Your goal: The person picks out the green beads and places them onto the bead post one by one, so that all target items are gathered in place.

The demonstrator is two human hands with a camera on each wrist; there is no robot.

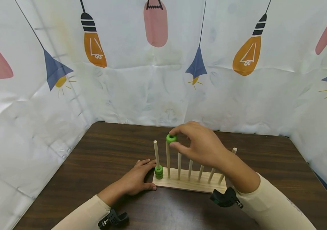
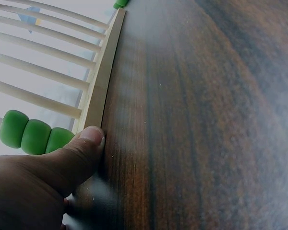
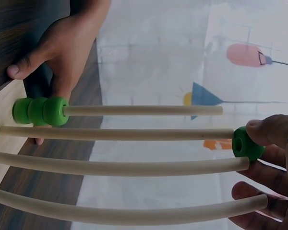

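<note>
A wooden peg stand [image 1: 189, 185] with several upright pegs sits on the table. Stacked at the foot of its leftmost peg are three green beads [image 1: 159, 172]. My left hand [image 1: 136, 179] grips the stand's left end, its thumb [image 2: 89, 139] on the front edge of the base and the other fingers towards the back. Between thumb and fingertips, my right hand [image 1: 200, 142] pinches another green bead [image 3: 247, 144], tilted and right at the tip of the second peg [image 3: 120, 132]. That peg carries no beads at its foot.
Brown wood-grain table [image 1: 117, 143] lies under the stand. Behind it hangs a white cloth [image 1: 140, 92] printed with lamps and bulbs. Something green [image 2: 120, 4] shows past the far end of the base. Dark wrist devices [image 1: 225, 197] sit at both sleeves.
</note>
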